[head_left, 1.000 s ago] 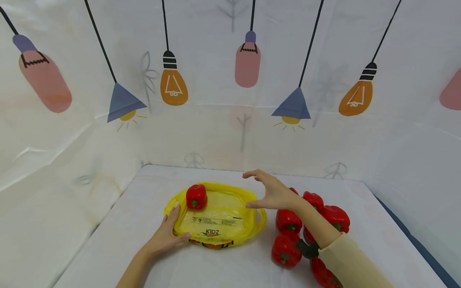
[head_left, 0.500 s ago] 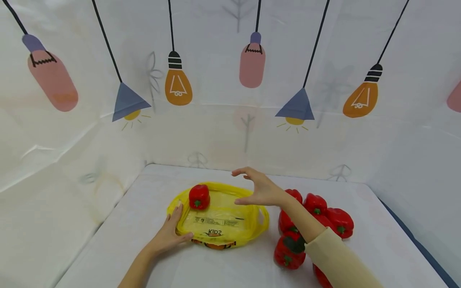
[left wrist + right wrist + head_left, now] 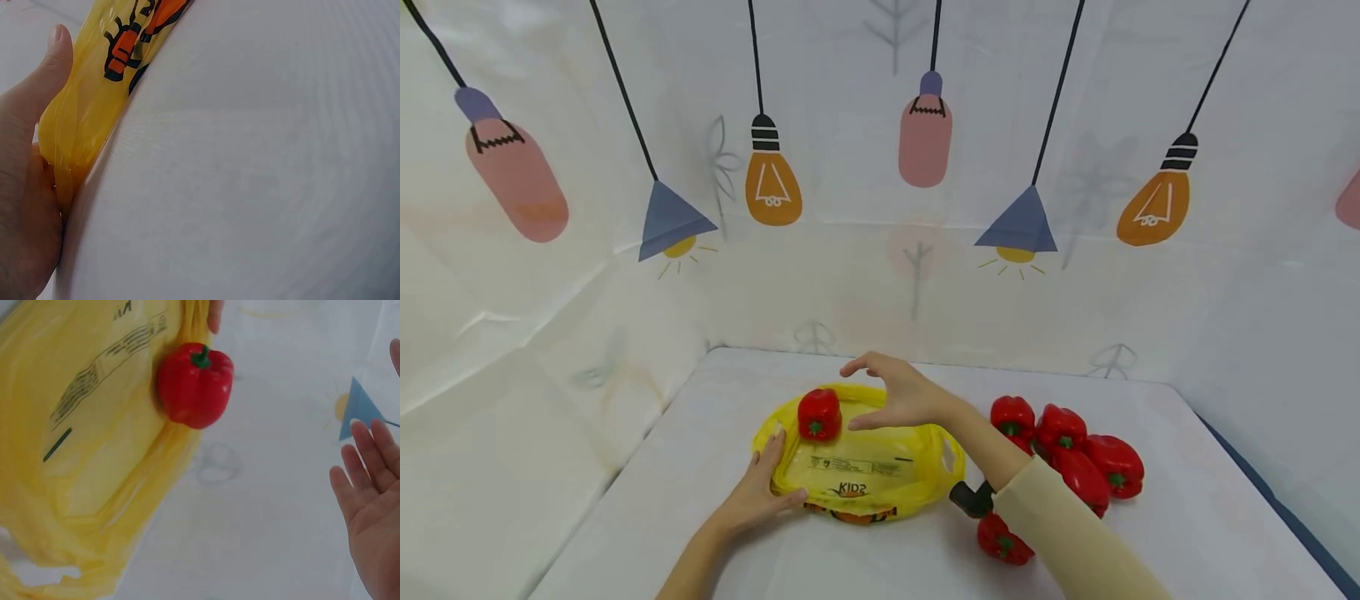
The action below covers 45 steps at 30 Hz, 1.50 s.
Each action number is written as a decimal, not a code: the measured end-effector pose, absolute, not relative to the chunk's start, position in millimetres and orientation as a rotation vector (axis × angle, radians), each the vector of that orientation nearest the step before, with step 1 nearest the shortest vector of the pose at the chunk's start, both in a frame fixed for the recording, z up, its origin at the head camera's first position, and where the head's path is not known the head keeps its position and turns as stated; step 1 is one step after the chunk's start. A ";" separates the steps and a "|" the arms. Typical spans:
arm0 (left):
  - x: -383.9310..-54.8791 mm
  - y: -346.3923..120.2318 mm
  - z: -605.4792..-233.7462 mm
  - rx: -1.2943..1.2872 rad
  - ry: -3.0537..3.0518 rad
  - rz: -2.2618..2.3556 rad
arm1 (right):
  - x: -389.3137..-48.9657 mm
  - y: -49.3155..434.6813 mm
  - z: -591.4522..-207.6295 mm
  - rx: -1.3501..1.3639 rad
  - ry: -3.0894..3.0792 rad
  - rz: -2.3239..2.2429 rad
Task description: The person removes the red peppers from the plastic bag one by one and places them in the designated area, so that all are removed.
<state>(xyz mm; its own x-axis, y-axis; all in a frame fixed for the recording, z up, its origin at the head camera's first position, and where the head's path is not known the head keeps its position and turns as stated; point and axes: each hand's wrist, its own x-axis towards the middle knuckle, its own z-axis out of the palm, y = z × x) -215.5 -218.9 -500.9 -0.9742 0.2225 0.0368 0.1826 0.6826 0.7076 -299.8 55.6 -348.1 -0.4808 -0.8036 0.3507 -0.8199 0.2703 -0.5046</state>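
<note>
A yellow plastic bag (image 3: 917, 487) lies spread on the table with its mouth opened upward. One red bell pepper (image 3: 820, 415) rests on its back left part, stem toward me. My left hand (image 3: 756, 502) touches the bag's left rim, thumb at the front edge and fingers spread along the side. In the left wrist view, yellow film lies between that hand's thumb (image 3: 57, 59) and its fingers. Over the bag, right of the pepper, hovers my right hand (image 3: 898, 396), holding nothing, thumb and fingers wide apart. The right wrist view shows its palm (image 3: 381, 519) clear of the pepper.
Several more red bell peppers (image 3: 1062, 429) are grouped at the right, partly behind my right forearm. Another pepper (image 3: 1002, 540) sits nearer me beside the beige sleeve (image 3: 1067, 533). The white table (image 3: 820, 567) meets a lamp-printed backdrop (image 3: 850, 275) at its rear edge.
My right hand has moved left from beyond the bag's right side to above the bag, near the pepper. The left hand stays on the rim. The view has shifted slightly.
</note>
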 end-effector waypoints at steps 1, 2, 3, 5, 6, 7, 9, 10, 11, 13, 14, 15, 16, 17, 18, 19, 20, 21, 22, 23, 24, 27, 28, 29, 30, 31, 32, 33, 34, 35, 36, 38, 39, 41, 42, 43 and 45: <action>-215.2 -218.8 -501.0 0.340 2.831 1.185 | -299.8 52.5 -347.5 1.597 -2.481 1.001; -214.8 -218.6 -500.9 0.335 2.825 1.191 | -299.5 49.4 -346.5 1.608 -2.479 0.996; -214.7 -218.6 -500.9 0.333 2.824 1.197 | -299.3 46.5 -345.8 1.614 -2.482 0.990; -213.8 -218.1 -499.9 0.327 2.819 1.212 | -299.3 40.8 -344.6 1.623 -2.499 0.971; -213.7 -218.1 -499.6 0.327 2.818 1.217 | -299.4 38.0 -343.9 1.623 -2.513 0.954; -213.7 -218.0 -499.5 0.324 2.817 1.223 | -299.3 35.4 -343.2 1.624 -2.526 0.942; -213.7 -217.7 -499.5 0.322 2.812 1.227 | -299.9 30.2 -342.1 1.618 -2.557 0.917; -213.6 -217.6 -499.5 0.326 2.810 1.227 | -300.5 27.5 -341.7 1.617 -2.569 0.901; -214.0 -217.6 -499.9 0.329 2.808 1.228 | -300.8 25.0 -340.8 1.612 -2.583 0.885; -214.4 -217.3 -500.6 0.341 2.801 1.231 | -302.8 19.9 -340.5 1.598 -2.611 0.846; -214.5 -217.1 -500.7 0.347 2.798 1.233 | -304.1 17.3 -340.6 1.589 -2.625 0.826; -214.6 -216.9 -501.0 0.349 2.796 1.233 | -305.4 14.8 -340.4 1.584 -2.634 0.813; -214.7 -216.8 -501.2 0.352 2.796 1.233 | -306.8 12.2 -340.3 1.577 -2.644 0.798; -214.6 -216.7 -501.4 0.351 2.793 1.236 | -308.3 9.8 -340.2 1.570 -2.653 0.788; -214.4 -216.6 -501.4 0.353 2.793 1.239 | -310.2 7.4 -340.3 1.565 -2.659 0.780; -214.3 -216.7 -501.7 0.349 2.794 1.237 | -312.0 5.2 -340.3 1.558 -2.665 0.777; -214.1 -216.7 -501.7 0.346 2.792 1.239 | -313.9 3.2 -340.6 1.553 -2.669 0.775; -214.1 -216.7 -502.0 0.343 2.791 1.241 | -315.9 1.4 -341.0 1.548 -2.672 0.772; -214.1 -216.7 -502.2 0.342 2.792 1.241 | -318.1 -0.1 -341.8 1.542 -2.677 0.763; -214.1 -216.9 -502.2 0.343 2.791 1.245 | -320.3 -1.5 -342.9 1.535 -2.680 0.751; -214.1 -217.0 -502.3 0.343 2.793 1.245 | -322.6 -2.7 -344.4 1.524 -2.685 0.738; -213.8 -217.5 -502.6 0.341 2.794 1.247 | -328.4 -5.6 -350.4 1.488 -2.700 0.680; -213.6 -217.6 -502.6 0.339 2.797 1.246 | -329.9 -6.4 -352.5 1.473 -2.707 0.661; -213.4 -217.8 -502.5 0.339 2.797 1.250 | -331.5 -7.2 -355.1 1.456 -2.712 0.641; -213.2 -217.8 -502.7 0.337 2.798 1.249 | -332.8 -8.0 -357.7 1.440 -2.718 0.627; -213.0 -217.9 -502.9 0.336 2.799 1.249 | -333.7 -8.8 -360.3 1.427 -2.723 0.616; -212.7 -217.8 -502.9 0.334 2.800 1.251 | -334.5 -9.7 -363.1 1.411 -2.731 0.600; -212.5 -217.7 -503.1 0.331 2.800 1.251 | -335.2 -10.7 -366.0 1.397 -2.739 0.592; -212.2 -217.5 -503.1 0.330 2.800 1.255 | -336.2 -11.8 -369.4 1.386 -2.743 0.585; -211.9 -217.2 -503.2 0.327 2.800 1.255 | -336.7 -13.3 -372.7 1.373 -2.752 0.581; -211.6 -217.0 -503.2 0.323 2.801 1.252 | -337.2 -15.0 -376.1 1.360 -2.764 0.570; -210.7 -216.8 -502.8 0.318 2.805 1.249 | -337.8 -18.7 -382.7 1.327 -2.785 0.550; -210.5 -216.8 -502.7 0.317 2.812 1.247 | -338.0 -20.7 -385.9 1.311 -2.791 0.539; -210.5 -217.0 -502.7 0.311 2.824 1.244 | -337.7 -24.6 -391.6 1.271 -2.809 0.521; -210.7 -217.2 -502.7 0.310 2.829 1.246 | -337.7 -26.4 -394.4 1.253 -2.818 0.497; -210.9 -217.4 -502.9 0.305 2.831 1.251 | -337.5 -27.9 -397.0 1.236 -2.830 0.482; -212.0 -217.5 -503.5 0.300 2.835 1.256 | -337.2 -30.3 -402.1 1.212 -2.863 0.432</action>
